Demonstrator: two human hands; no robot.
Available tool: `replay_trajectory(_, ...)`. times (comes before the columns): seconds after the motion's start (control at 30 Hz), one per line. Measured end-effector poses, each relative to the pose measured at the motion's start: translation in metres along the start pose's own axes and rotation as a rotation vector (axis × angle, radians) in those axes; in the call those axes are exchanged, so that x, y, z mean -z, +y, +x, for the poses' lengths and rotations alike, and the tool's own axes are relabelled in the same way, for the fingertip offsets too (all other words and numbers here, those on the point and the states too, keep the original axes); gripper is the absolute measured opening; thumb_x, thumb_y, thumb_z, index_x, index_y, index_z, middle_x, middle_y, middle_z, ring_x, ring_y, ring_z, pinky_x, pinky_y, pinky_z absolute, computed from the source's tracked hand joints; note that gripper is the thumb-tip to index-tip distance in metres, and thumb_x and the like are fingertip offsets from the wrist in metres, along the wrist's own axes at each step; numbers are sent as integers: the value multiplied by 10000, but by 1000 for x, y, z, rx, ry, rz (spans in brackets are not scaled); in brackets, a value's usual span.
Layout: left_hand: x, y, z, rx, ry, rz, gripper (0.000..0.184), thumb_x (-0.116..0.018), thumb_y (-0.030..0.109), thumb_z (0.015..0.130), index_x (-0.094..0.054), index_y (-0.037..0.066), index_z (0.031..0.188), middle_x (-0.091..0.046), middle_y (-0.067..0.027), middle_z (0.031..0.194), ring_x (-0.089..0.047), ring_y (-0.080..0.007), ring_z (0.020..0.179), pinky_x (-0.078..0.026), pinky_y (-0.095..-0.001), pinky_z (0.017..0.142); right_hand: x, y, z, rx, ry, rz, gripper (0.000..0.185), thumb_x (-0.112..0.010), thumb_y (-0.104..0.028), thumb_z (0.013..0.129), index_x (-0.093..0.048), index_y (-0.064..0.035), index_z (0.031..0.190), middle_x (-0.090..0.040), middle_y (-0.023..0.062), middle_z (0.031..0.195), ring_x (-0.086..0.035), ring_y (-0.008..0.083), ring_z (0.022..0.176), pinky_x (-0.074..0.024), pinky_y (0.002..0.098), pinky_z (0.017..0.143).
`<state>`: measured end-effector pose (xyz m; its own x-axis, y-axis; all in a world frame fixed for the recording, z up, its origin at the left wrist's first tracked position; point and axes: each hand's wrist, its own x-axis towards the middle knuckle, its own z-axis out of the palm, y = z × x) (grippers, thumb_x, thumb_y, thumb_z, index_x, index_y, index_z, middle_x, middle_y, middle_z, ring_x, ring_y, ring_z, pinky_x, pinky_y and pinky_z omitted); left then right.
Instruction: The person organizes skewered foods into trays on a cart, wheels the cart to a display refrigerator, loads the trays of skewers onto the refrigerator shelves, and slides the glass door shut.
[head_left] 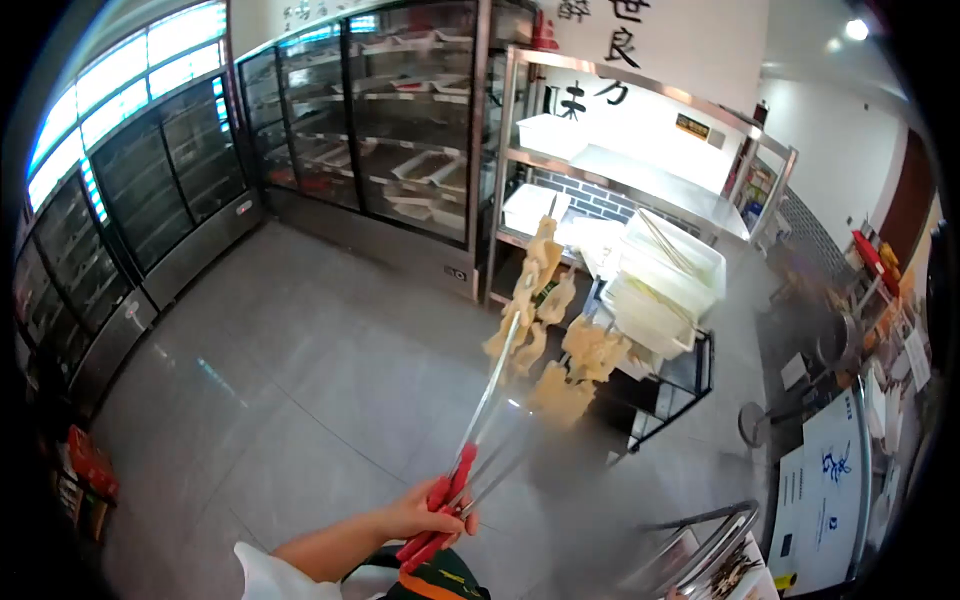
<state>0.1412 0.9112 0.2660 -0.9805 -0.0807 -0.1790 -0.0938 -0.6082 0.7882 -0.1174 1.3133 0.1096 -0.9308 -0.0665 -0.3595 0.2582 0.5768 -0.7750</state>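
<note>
Well, from where I stand, glass-doored cabinets (140,190) are beyond and left of the left hand (435,515), which is wrapped around red-handled skewers (486,397); pale food (530,275) sits on their far ends, white tubs (655,335) farther right.

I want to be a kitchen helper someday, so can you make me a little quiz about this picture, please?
1. Fill in the blank: The left hand grips skewers with ____ handles.
2. True or false: The yellowish food pieces are lying on the floor.
3. Pick one: Where in the picture are the glass-fronted cabinets? a) lower right b) upper left c) bottom middle

Key: 1. red. 2. False; they are on the skewers. 3. b.
</note>
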Motion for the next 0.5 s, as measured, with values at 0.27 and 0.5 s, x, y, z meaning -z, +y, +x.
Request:
replay_trajectory(0.27,148,60,-124,-159,179,17,292,-568,16,712,-368,31,923,-529,-166,844,-525,-149,575,-439,-264,531,-264,-131,-40,192,-415,-187,262,-434,-184,800,-511,-39,1004,-562,127,850,-518,212,774,-397,337,665)
replay_trajectory(0.5,303,157,-182,-73,341,112,265,-565,-1,701,-392,7,901,-543,-127,824,-523,-129,568,-444,-248,509,-503,-252,-76,287,-656,-345,270,-420,-213,812,-522,-56,1007,-567,131,870,-523,222,815,-398,341,707)
